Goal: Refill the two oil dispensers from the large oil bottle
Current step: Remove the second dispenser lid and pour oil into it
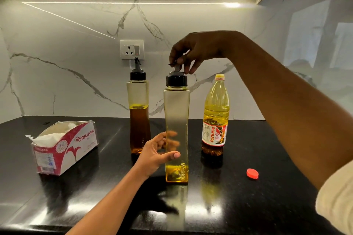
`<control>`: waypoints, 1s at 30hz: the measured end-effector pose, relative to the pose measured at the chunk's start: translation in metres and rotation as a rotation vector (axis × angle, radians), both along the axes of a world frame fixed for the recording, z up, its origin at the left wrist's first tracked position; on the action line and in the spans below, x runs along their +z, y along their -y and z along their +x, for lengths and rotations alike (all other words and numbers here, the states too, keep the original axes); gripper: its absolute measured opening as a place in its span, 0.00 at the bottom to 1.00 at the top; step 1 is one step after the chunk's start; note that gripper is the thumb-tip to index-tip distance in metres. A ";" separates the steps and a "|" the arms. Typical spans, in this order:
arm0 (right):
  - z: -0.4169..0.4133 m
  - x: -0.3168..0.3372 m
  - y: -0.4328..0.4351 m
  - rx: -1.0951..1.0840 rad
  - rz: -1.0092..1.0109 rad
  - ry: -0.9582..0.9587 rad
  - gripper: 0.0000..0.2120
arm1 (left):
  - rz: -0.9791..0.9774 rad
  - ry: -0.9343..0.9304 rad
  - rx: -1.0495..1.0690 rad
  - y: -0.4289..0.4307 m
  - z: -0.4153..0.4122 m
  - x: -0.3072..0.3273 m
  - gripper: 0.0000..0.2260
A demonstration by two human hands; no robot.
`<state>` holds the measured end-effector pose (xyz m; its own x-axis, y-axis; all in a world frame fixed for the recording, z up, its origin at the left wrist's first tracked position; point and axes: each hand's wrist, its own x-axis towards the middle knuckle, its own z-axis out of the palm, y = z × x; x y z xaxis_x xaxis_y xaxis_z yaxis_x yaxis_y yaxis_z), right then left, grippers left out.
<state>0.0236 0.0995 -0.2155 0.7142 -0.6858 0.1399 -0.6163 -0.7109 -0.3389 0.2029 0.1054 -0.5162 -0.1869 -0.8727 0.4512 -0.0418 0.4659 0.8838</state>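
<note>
On the counter (267, 206), both hands on the near dispenser (176, 112)

At the front of the shiny black counter the near dispenser stands upright. It is a tall clear bottle with only a little yellow oil at the bottom. Its black lid (176, 80) is on, with a grey spout (177, 67) sticking up from it.

The left hand (155, 153) grips the low part of the near dispenser. The thumb lies across the front and the fingers curl round the back, a bit blurry through the plastic. The right hand (193, 51) reaches in from above and pinches the spout with its fingertips. Its other fingers hang loosely spread beside the lid.

Behind and to the left stands the far dispenser (138, 120) — about half full of dark oil, with its lid and spout on.

To the right of the near dispenser stands the large oil bottle (215, 108). It is upright, not touching the dispenser, and has a red and white label. A red cap (252, 173) lies on the counter further right, apart from the bottle.

On the left side sits a tissue box (76, 145) with white tissues poking out. A wall socket (131, 49) is on the white marble wall behind.
</note>
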 end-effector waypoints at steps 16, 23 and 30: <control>0.033 0.001 -0.019 -0.457 0.025 -0.021 0.32 | 0.011 -0.019 -0.007 -0.001 -0.002 0.000 0.34; 0.025 -0.022 -0.001 -0.354 0.136 0.001 0.20 | 0.013 -0.022 -0.007 -0.001 -0.001 0.000 0.34; -0.004 -0.004 0.005 -0.024 0.440 0.104 0.36 | 0.016 -0.032 -0.011 -0.001 -0.001 -0.001 0.35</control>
